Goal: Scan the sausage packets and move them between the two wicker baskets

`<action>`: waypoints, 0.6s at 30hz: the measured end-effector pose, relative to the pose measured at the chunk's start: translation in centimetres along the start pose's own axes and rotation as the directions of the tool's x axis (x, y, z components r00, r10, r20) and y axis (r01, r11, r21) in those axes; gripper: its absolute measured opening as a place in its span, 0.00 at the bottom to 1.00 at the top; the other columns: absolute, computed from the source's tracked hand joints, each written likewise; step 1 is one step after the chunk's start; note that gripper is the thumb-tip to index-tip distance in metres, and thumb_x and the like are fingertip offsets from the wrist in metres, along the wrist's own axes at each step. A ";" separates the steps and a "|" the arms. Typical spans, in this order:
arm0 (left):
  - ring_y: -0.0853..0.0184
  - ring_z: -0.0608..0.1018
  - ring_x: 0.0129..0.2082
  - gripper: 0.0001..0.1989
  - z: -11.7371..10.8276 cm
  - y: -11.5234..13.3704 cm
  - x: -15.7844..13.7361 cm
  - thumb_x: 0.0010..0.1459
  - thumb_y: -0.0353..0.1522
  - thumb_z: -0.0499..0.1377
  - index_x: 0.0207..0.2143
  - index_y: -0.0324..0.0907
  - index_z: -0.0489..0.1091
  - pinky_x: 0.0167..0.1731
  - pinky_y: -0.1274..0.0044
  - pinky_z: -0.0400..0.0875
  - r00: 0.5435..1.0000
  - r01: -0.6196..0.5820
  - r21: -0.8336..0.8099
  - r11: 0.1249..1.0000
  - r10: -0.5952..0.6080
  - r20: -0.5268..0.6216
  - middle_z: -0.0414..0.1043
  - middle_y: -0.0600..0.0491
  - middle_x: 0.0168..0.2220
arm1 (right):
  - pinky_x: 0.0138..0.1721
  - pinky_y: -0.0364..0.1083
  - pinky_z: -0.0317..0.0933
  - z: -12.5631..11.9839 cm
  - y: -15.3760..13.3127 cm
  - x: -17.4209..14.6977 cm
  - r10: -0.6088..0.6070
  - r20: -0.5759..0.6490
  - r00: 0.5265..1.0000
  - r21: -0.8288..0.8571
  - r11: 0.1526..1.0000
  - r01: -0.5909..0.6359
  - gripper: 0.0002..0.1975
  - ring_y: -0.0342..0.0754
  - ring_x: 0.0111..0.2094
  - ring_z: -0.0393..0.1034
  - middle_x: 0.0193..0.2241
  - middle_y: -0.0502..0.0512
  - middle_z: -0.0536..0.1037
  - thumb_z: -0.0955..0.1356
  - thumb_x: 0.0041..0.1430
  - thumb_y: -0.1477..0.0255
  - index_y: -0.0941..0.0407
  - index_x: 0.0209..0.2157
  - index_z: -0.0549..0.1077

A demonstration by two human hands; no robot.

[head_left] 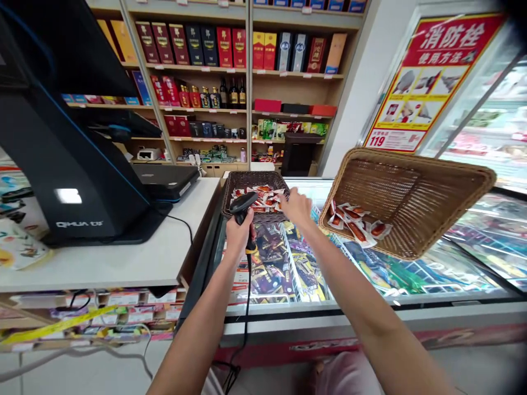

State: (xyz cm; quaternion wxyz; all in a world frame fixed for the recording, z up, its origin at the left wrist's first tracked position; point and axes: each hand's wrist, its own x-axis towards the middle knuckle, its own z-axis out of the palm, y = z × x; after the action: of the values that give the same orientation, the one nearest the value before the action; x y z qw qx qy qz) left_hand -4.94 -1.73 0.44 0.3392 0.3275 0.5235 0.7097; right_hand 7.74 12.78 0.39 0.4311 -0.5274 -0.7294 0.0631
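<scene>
Dark basket [269, 218] (left) and tilted tan basket [415, 192] (right), both containing wrapped sausages [359, 229], over a chest freezer [288, 307].
Left hand [240, 231] grips a scanner [242, 203]; right hand [297, 206], hold unclear, is at the dark basket's right rim.

The left hand [236, 235] has its fingers wrapped around the handle of a black scanner [242, 204], its cable [247, 291] trailing down below them. Just beyond those fingers I see a dark woven basket [269, 218] holding wrapped sausages [267, 198]. The right hand [298, 206] is at that basket's right edge; whether its fingers grip the rim I can't make out. Right of these fingers, a tan basket [440, 197] stands tilted, a few more packets [357, 231] gathered at its lower end. Beneath both hands lies a glass-topped freezer [284, 310]; well left of the left fingers, a checkout terminal [86, 181] rests on a white counter [135, 266].
</scene>
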 end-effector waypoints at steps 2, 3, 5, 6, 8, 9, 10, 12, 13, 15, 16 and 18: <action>0.73 0.66 0.11 0.25 0.0 -0.1 0.0 0.49 0.52 0.70 0.24 0.44 0.64 0.12 0.79 0.60 1.000 0.000 0.007 1.000 0.000 0.009 0.65 0.59 0.15 | 0.55 0.68 0.61 1.1 -0.5 0.1 0.099 0.099 0.990 -0.114 0.990 -0.088 0.23 0.68 0.51 0.74 0.41 0.74 0.81 0.71 0.66 0.58 0.65 0.49 0.75; 0.72 0.66 0.11 0.26 0.0 -0.2 0.0 0.49 0.52 0.70 0.24 0.44 0.63 0.12 0.79 0.60 1.000 0.001 0.007 1.000 -0.001 0.011 0.65 0.59 0.15 | 0.56 0.69 0.57 1.6 -1.0 0.2 0.148 0.156 0.977 -0.180 0.976 -0.119 0.24 0.71 0.53 0.73 0.41 0.76 0.81 0.71 0.65 0.58 0.66 0.49 0.75; 0.72 0.66 0.11 0.26 0.0 -0.3 0.0 0.48 0.52 0.71 0.23 0.44 0.62 0.11 0.79 0.60 1.000 0.003 0.006 1.000 -0.003 0.008 0.64 0.60 0.15 | 0.59 0.66 0.53 2.2 -2.0 0.3 0.219 0.257 0.941 -0.294 0.946 -0.140 0.20 0.70 0.55 0.73 0.45 0.75 0.82 0.70 0.66 0.60 0.63 0.49 0.76; 0.72 0.66 0.11 0.26 0.1 -0.4 0.0 0.48 0.52 0.71 0.24 0.45 0.62 0.11 0.79 0.59 1.000 -0.001 0.006 1.000 0.001 0.005 0.64 0.60 0.15 | 0.60 0.64 0.52 2.2 -2.5 0.3 0.244 0.295 0.924 -0.339 0.931 -0.138 0.17 0.67 0.55 0.73 0.47 0.73 0.81 0.69 0.66 0.64 0.62 0.48 0.77; 0.72 0.66 0.11 0.26 0.2 -0.4 -0.1 0.48 0.51 0.71 0.24 0.44 0.62 0.11 0.79 0.59 1.000 -0.008 0.011 1.000 0.008 0.002 0.65 0.59 0.15 | 0.60 0.60 0.51 1.8 -3.0 0.4 0.259 0.338 0.905 -0.393 0.912 -0.115 0.13 0.63 0.55 0.74 0.49 0.69 0.81 0.67 0.66 0.70 0.60 0.48 0.79; 0.72 0.66 0.11 0.25 0.3 -0.5 -0.1 0.48 0.51 0.71 0.24 0.44 0.63 0.11 0.79 0.59 1.000 -0.011 0.014 1.000 0.011 0.006 0.65 0.59 0.15 | 0.60 0.59 0.51 1.5 -3.1 0.4 0.249 0.342 0.906 -0.402 0.910 -0.098 0.13 0.62 0.55 0.75 0.50 0.68 0.81 0.66 0.66 0.72 0.59 0.48 0.80; 0.72 0.65 0.11 0.25 0.4 -0.5 -0.2 0.49 0.51 0.71 0.24 0.44 0.63 0.11 0.79 0.59 1.000 -0.012 0.016 1.000 0.012 0.014 0.65 0.59 0.15 | 0.59 0.58 0.52 1.1 -2.9 0.3 0.232 0.336 0.913 -0.403 0.911 -0.084 0.14 0.61 0.55 0.75 0.50 0.68 0.81 0.65 0.66 0.74 0.59 0.48 0.80; 0.72 0.65 0.11 0.24 0.6 -0.6 -0.2 0.49 0.50 0.70 0.25 0.44 0.64 0.11 0.79 0.58 1.000 -0.014 0.018 1.000 0.014 0.028 0.65 0.59 0.15 | 0.57 0.56 0.52 0.3 -2.4 0.2 0.202 0.311 0.929 -0.406 0.912 -0.062 0.16 0.59 0.54 0.75 0.49 0.69 0.81 0.62 0.67 0.77 0.58 0.49 0.80; 0.72 0.66 0.11 0.24 0.7 -0.6 -0.3 0.49 0.50 0.70 0.26 0.44 0.64 0.11 0.79 0.58 0.999 -0.016 0.018 1.000 0.015 0.034 0.65 0.60 0.14 | 0.57 0.55 0.52 0.0 -2.0 0.1 0.195 0.304 0.932 -0.414 0.909 -0.055 0.17 0.59 0.53 0.76 0.47 0.69 0.82 0.62 0.68 0.78 0.59 0.48 0.80; 0.71 0.66 0.11 0.24 0.8 -0.7 -0.3 0.48 0.51 0.71 0.26 0.45 0.63 0.11 0.79 0.58 0.999 -0.021 0.020 1.000 0.020 0.045 0.64 0.60 0.14 | 0.56 0.56 0.53 -0.4 -1.4 0.0 0.184 0.301 0.936 -0.436 0.899 -0.036 0.17 0.59 0.51 0.76 0.44 0.69 0.82 0.61 0.68 0.78 0.59 0.45 0.81; 0.71 0.66 0.11 0.25 0.8 -0.8 -0.3 0.48 0.51 0.70 0.26 0.45 0.63 0.11 0.79 0.58 0.998 -0.023 0.024 0.999 0.022 0.051 0.64 0.60 0.14 | 0.56 0.56 0.53 -0.5 -1.2 0.1 0.175 0.299 0.938 -0.444 0.896 -0.026 0.16 0.59 0.50 0.76 0.43 0.69 0.82 0.62 0.68 0.77 0.59 0.44 0.82; 0.71 0.66 0.11 0.25 0.8 -0.8 -0.4 0.49 0.51 0.70 0.26 0.45 0.63 0.11 0.79 0.58 0.998 -0.029 0.035 0.999 0.026 0.064 0.64 0.60 0.14 | 0.57 0.58 0.52 -0.4 -1.1 0.2 0.146 0.287 0.947 -0.457 0.889 0.001 0.14 0.60 0.49 0.76 0.41 0.69 0.82 0.63 0.68 0.76 0.60 0.41 0.82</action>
State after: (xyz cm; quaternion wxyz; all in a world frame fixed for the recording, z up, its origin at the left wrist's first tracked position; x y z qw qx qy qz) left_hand -3.95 -1.46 -0.23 0.3400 0.3632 0.5206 0.6939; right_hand 7.21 12.33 1.35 0.1726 -0.6233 -0.7626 -0.0089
